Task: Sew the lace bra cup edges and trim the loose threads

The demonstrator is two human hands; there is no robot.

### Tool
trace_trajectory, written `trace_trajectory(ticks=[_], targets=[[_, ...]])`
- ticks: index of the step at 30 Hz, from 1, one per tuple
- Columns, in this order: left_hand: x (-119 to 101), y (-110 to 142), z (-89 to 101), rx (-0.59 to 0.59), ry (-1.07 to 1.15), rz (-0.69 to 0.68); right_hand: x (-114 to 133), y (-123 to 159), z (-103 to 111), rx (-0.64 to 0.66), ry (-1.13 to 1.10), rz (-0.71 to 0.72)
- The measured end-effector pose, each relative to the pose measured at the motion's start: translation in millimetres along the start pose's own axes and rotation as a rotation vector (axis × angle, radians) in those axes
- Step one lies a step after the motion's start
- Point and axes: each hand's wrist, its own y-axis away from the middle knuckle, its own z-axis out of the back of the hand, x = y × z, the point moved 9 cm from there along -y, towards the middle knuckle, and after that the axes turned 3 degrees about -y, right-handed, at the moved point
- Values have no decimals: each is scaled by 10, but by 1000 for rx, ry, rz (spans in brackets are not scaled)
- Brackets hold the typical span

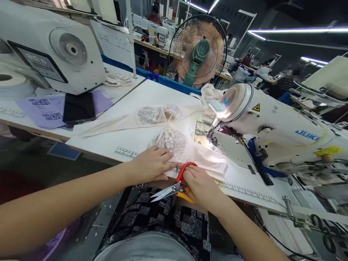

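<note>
A cream lace bra piece (172, 141) lies at the front edge of the white table, its plain fabric wing reaching right. My left hand (153, 163) is on the near edge of its cup, fingers bent and closed on the fabric. In my right hand (199, 185) is a pair of scissors (174, 190) with red and orange handles. Their blades point left, slightly parted, below the table edge. The right fingertips also meet the fabric edge near the left hand. Behind this piece another cream lace bra part (152, 115) is spread across the table.
A white JUKI sewing machine (288, 127) stands at the right, its lit needle area beside the fabric. At the left are a second machine (78, 54), a black phone (78, 108) and purple papers (43, 105). A large fan (199, 50) stands behind the table.
</note>
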Motion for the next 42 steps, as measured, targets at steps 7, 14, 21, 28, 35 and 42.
trace_trajectory(ticks=[7, 14, 21, 28, 35, 42], targets=[[437, 132, -90, 10, 235, 144, 34, 13, -13, 30, 13, -5], [858, 168, -170, 30, 449, 242, 98, -22, 29, 4, 41, 7], [927, 140, -211, 102, 517, 253, 127, -28, 36, -8, 42, 17], [939, 119, -252, 173, 539, 226, 176, -30, 86, -43, 97, 50], [914, 142, -262, 184, 548, 218, 190, -24, 99, -63, 106, 65], [944, 169, -214, 129, 611, 261, 163, -59, 107, -163, 162, 15]])
